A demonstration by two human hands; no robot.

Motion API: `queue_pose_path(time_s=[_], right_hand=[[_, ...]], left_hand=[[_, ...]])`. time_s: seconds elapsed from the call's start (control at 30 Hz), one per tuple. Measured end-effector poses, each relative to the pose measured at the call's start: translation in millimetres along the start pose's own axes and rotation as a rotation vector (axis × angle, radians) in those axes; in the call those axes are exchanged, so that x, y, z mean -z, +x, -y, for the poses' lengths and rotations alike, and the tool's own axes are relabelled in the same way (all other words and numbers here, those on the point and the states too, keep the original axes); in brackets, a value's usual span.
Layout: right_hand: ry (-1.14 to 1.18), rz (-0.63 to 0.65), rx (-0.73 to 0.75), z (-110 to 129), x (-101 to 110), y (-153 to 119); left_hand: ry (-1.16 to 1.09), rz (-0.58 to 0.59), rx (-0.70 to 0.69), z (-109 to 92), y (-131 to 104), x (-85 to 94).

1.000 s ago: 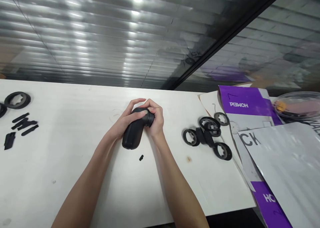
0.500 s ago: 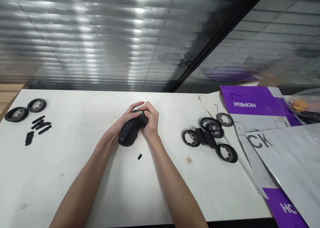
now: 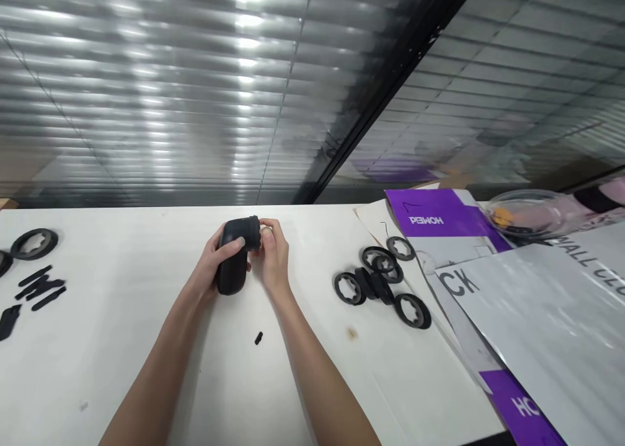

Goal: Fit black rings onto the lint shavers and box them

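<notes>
Silvery slatted blinds rise behind a white counter, and over that counter, a little way in from its far edge, I see the black device in a person's grip. Well to the right of the device lies a big glossy white sheet, overlapping a purple-and-white carton; a clear round container sits beyond them, on that same side.

The left hand is curled round the device's body, its thumb across the front. The right hand is bent at the device's round end, thumb and fingertips drawn close together; I cannot tell whether they pinch some little part. To my eye the work just now is handling that end, the left steadying and the right doing the fine work. Any move there would call for a firm left hold and a straight, gentle touch from the right.

Right of the device, nearer than the carton, is a cluster of black rings with dark blocks among them. Well to its left lie another ring and some slim black strips. Smallest of all, a tiny black piece rests just on the near side of the device.
</notes>
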State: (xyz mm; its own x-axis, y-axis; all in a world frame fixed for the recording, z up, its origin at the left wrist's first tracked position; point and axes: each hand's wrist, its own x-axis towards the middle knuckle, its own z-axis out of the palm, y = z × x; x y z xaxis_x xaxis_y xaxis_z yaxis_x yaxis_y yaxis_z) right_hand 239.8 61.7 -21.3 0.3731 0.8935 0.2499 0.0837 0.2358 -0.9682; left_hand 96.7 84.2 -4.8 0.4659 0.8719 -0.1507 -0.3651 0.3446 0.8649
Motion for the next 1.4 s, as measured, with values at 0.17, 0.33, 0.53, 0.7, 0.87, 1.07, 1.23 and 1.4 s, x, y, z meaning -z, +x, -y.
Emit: queue_pose_path(time_s=[0.17,0.33,0.53,0.7,0.87,1.07,1.23,1.4], right_hand=[[0.057,0.093,-0.089,-4,4,-6],[0.074,0.138,-0.105,-7,7,-8],[0.071,0.154,-0.044,0,7,-10],[0.098,0.173,-0.023,1,7,-10],[0.121,0.157,-0.038,2,4,-6],[0.123,0.143,-0.065,0,2,-5],[0.066,0.188,-0.074,4,5,-3],[0.064,0.195,-0.077,4,6,-3]], left_hand=[[0.126,-0.007,0.027,-17,-10,-2.3],[0.134,-0.006,0.058,-23,-9,-8.3],[0.131,0.011,0.051,-22,-8,-3.3],[0.134,0.019,0.031,-23,-10,-0.6],[0.093,-0.036,0.040,-20,-9,3.1],[0.087,-0.106,0.096,-23,-8,2.2],[0.077,-0.136,0.131,-23,-7,2.2],[0.048,-0.148,0.145,-23,-6,2.8]])
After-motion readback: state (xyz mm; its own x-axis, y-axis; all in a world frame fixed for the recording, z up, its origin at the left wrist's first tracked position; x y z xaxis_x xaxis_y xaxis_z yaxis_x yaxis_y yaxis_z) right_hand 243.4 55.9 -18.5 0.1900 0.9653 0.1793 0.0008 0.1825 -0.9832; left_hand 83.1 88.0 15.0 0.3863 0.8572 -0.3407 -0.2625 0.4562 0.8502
